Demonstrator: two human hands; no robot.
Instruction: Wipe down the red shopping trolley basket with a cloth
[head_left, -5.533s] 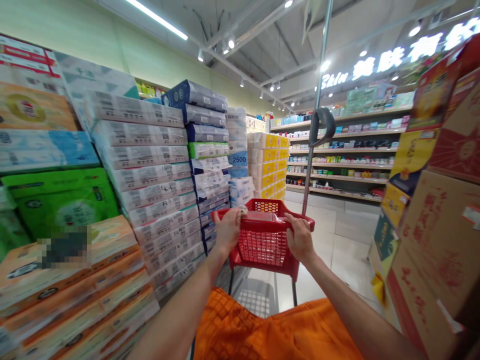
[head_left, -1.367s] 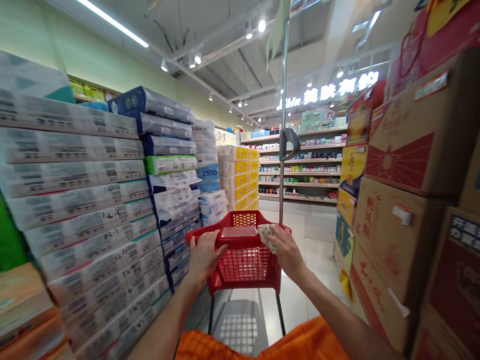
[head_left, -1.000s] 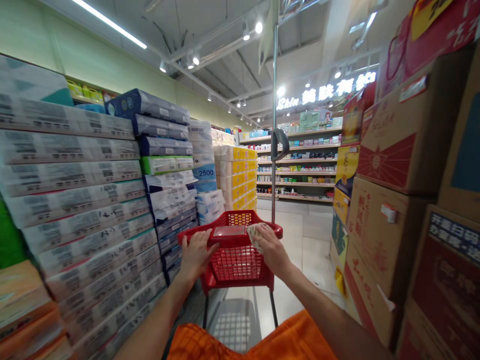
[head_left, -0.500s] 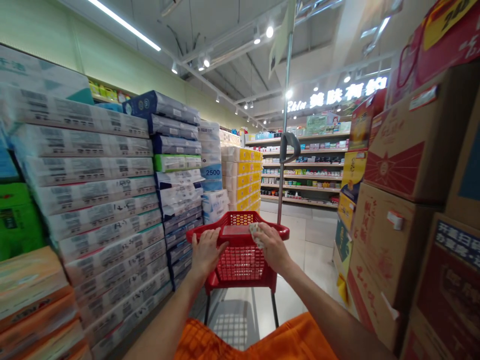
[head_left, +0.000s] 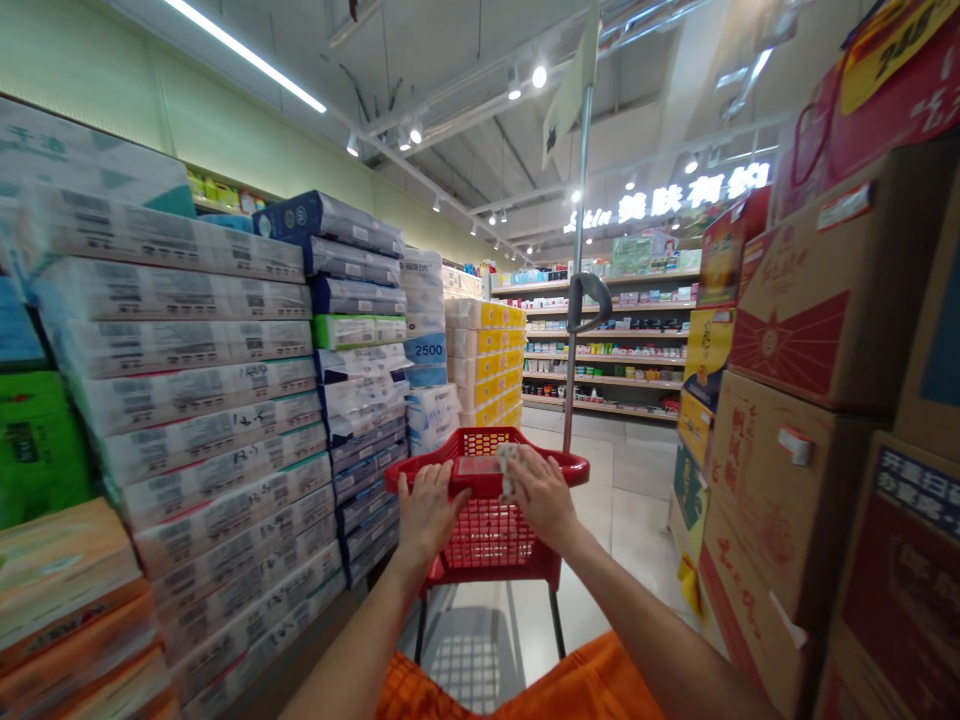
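so the left hand (head_left: 426, 508) has its fingers curled over the near rim of the red cart basket (head_left: 491, 535), which sits in the middle of the aisle right in front of the person. the right hand (head_left: 541, 492) is closed around a crumpled white cloth (head_left: 505, 460) and presses it on that same rim, just beside the left one. wrapped tissue packs (head_left: 202, 400) are stacked along the left, cardboard boxes (head_left: 810, 400) are piled on the right, and a metal pole (head_left: 576, 300) rises from the basket's far side.

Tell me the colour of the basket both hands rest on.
Red: the basket has red mesh walls and a red rim. The head view shows it best.
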